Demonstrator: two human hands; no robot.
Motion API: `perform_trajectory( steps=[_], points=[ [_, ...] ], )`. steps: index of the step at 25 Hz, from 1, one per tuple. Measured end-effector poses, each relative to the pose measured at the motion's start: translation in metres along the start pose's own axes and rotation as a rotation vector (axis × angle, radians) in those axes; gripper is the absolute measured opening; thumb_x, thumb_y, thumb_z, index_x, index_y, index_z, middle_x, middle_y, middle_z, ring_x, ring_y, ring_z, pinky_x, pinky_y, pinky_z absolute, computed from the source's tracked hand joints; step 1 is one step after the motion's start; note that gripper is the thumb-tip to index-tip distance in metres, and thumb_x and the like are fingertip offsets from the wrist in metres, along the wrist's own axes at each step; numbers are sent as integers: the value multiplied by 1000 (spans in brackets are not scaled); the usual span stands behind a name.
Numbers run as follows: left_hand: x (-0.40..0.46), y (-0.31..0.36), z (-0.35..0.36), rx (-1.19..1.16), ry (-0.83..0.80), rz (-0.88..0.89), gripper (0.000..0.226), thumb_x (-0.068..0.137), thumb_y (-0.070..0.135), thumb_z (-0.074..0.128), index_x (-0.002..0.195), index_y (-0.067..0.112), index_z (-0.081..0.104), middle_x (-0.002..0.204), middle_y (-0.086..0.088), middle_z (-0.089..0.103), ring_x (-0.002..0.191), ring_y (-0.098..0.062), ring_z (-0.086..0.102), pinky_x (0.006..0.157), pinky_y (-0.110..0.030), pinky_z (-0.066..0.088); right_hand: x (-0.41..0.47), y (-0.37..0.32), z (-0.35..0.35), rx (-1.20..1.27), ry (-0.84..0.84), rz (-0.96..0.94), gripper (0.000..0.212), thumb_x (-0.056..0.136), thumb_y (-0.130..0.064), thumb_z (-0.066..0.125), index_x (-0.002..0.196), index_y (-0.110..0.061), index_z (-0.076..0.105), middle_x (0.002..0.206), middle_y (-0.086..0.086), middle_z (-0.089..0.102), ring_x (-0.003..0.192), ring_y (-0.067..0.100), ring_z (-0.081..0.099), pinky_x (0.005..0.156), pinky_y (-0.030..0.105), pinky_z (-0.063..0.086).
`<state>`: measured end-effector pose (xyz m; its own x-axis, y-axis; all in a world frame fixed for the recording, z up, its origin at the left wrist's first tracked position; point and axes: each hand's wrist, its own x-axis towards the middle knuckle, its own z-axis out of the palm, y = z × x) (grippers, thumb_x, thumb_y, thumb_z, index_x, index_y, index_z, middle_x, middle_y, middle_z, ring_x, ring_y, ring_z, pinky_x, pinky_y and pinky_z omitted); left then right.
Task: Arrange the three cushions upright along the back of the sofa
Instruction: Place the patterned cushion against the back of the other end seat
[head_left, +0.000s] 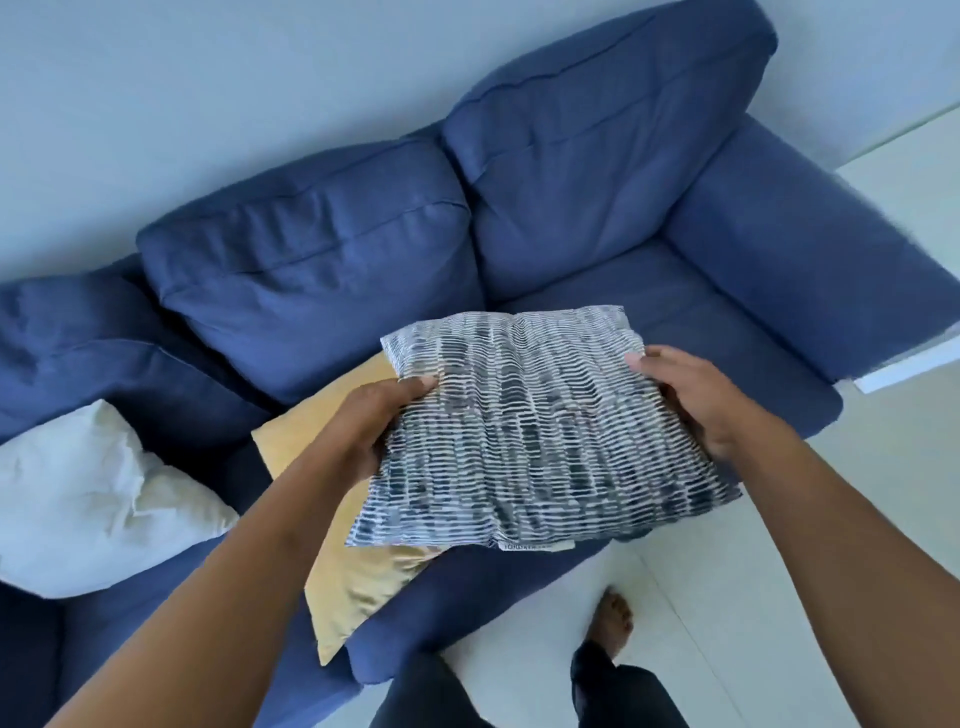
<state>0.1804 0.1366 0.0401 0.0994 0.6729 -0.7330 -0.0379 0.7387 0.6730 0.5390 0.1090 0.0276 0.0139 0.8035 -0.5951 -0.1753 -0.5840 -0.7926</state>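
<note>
The blue sofa (597, 171) carried all three cushions, none of them upright against its back. Both hands were closed on the patterned cushion (540, 436), grey-blue with white dashes: the left hand (379, 421) pinched its left edge, thumb on top, and the right hand (696, 395) gripped its right edge. It was held roughly flat, near the front of the seat. A yellow cushion (353, 566) lay flat on the seat under it, partly hidden by the patterned one and the left forearm, one corner overhanging the front edge. A white cushion (88, 499) lay slumped on the seat further left, well apart. A bare foot (613, 613) stood on the pale floor (779, 597) in front.
</note>
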Motion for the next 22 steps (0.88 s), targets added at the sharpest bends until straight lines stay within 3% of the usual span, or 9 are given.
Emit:
perform_trajectory(
  steps=[5, 8, 10, 13, 16, 19, 22],
  points=[
    [0, 34, 79, -216, -150, 92, 31, 90, 22, 61, 112, 6, 77, 101, -12, 79, 89, -27, 75, 81, -39, 62, 3, -56, -112, 324, -88, -35, 39, 94, -20, 55, 130, -15, 72, 124, 10, 76, 109, 28, 72, 99, 44, 56],
    [14, 44, 102, -281, -130, 190, 40, 92, 14, 47, 77, 9, 84, 74, -8, 80, 65, -22, 77, 57, -29, 62, 15, -74, -145, 339, -120, -35, 31, 85, -24, 67, 112, -16, 82, 103, 7, 82, 92, 23, 79, 79, 38, 64],
    [33, 44, 117, -266, -92, 206, 44, 94, 16, 50, 65, 9, 82, 66, -6, 78, 60, -22, 75, 51, -28, 59, 27, -86, -153, 183, -106, 1, 27, 86, -29, 71, 105, -13, 83, 96, 8, 82, 86, 23, 79, 73, 36, 64],
    [63, 57, 145, -217, -122, 190, 22, 78, 24, 69, 78, 7, 83, 75, -10, 79, 68, -26, 75, 57, -32, 61, 55, -105, -160, -17, -127, 63, 47, 78, -18, 79, 121, 0, 72, 106, 18, 80, 92, 31, 75, 87, 42, 62],
    [90, 71, 169, -224, -227, 121, 25, 72, 21, 70, 87, 5, 83, 83, -11, 81, 71, -24, 77, 64, -34, 63, 84, -130, -171, 30, -138, 109, 54, 72, 1, 71, 126, 7, 65, 111, 27, 76, 86, 36, 76, 77, 46, 65],
    [113, 93, 196, -199, -238, 83, 26, 68, 22, 74, 86, 4, 80, 85, -12, 79, 70, -24, 75, 64, -32, 62, 115, -147, -190, 114, -181, 199, 53, 73, -11, 76, 124, 5, 70, 108, 23, 78, 85, 36, 77, 70, 44, 64],
    [144, 117, 225, -128, -161, 58, 35, 83, 28, 70, 107, 4, 80, 100, -15, 81, 83, -26, 77, 73, -34, 62, 156, -160, -204, 17, -167, 217, 48, 70, -23, 88, 112, -3, 78, 108, 18, 80, 91, 34, 79, 70, 41, 64]
  ],
)
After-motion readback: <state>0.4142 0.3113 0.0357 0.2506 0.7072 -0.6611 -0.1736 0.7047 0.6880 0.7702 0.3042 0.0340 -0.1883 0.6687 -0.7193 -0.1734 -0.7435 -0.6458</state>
